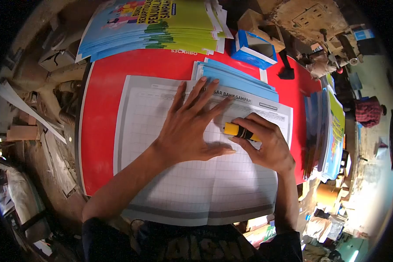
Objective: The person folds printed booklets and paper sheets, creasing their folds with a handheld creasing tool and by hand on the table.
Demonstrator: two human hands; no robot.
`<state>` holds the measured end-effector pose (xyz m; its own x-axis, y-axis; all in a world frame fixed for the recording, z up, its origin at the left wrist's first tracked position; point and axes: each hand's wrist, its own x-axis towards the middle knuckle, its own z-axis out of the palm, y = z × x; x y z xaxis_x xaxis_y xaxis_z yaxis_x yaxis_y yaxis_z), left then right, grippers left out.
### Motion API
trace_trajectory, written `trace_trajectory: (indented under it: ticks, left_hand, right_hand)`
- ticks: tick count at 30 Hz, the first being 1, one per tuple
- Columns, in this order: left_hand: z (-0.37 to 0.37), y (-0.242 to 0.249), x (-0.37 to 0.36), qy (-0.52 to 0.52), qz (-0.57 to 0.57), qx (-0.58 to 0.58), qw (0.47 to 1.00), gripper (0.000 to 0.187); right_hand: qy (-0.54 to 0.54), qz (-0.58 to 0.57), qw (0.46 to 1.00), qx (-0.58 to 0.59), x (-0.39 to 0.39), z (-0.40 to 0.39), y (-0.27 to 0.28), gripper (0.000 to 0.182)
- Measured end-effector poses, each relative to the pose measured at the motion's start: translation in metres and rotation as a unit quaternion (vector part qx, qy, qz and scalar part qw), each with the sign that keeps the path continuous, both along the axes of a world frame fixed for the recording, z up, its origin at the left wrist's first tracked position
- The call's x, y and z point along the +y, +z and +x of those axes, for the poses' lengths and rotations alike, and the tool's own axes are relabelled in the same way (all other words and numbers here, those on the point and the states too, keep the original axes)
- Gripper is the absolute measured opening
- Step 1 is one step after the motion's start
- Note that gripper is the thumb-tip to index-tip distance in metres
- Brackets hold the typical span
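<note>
A large printed sheet with a ruled table [174,187] lies open in front of me, with a fold line down its middle. My left hand [190,120] rests flat on its upper part, fingers spread, holding nothing. In my right hand [266,142] is a short yellow object with black bands [236,130], gripped between thumb and fingers. Its blunt yellow end points left toward the fold, above or on the paper; contact cannot be made out. Beyond the sheet's top edge, a stack of light-blue sheets [244,82] is partly covered by it.
The red tabletop [102,131] bears a pile of blue-green booklets [161,30] at the back left. A blue-and-white box [254,49] stands at the back right, beside a black object [286,70]. More booklets [325,131] are stacked at the right. A person in a checked shirt [368,112] is far right.
</note>
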<state>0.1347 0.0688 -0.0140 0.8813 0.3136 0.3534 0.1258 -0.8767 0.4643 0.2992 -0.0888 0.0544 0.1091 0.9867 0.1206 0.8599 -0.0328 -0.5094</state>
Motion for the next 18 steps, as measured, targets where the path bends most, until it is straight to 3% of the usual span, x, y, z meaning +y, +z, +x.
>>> trace_trajectory:
  ticks: [9, 18]
  left_hand:
    - [0.001, -0.004, 0.000, 0.003, 0.001, -0.006, 1.000, 0.107]
    - [0.002, -0.008, 0.001, 0.003, -0.003, -0.017, 1.000, 0.105]
  right_hand:
    - [0.063, -0.019, 0.995, -0.079, 0.008, 0.008, -0.001, 0.044]
    - [0.096, -0.025, 0.995, -0.032, 0.010, 0.022, -0.007, 0.045]
